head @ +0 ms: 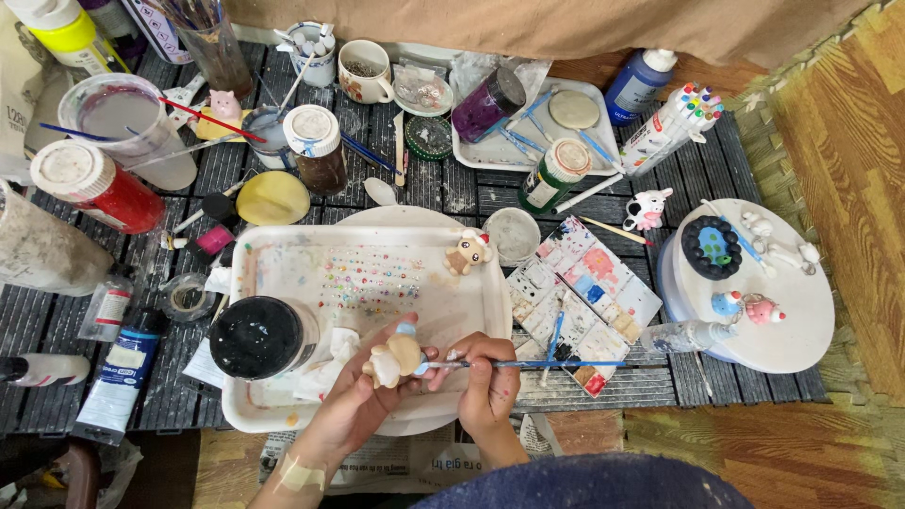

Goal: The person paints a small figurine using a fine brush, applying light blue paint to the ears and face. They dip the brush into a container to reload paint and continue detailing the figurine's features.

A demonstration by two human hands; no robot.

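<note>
My left hand (pixel 353 401) holds a small cream clay figurine (pixel 396 356) with a pale blue top, over the near edge of a white tray (pixel 485 316). My right hand (pixel 488 382) grips a thin paintbrush (pixel 556 364) with a blue handle lying level. The brush tip touches the figurine's right side. A second small bear figurine with a red cap (pixel 468 252) stands at the tray's far right corner. Rows of tiny coloured dots (pixel 363 278) cover the tray's middle.
A black-lidded jar (pixel 259 336) stands on the tray's left. A stained paint palette (pixel 583 302) lies to the right, beside a round white stand (pixel 797 325) bearing small figures. Paint jars, bottles, cups, markers (pixel 674 124) and brushes crowd the dark slatted table (pixel 170 386).
</note>
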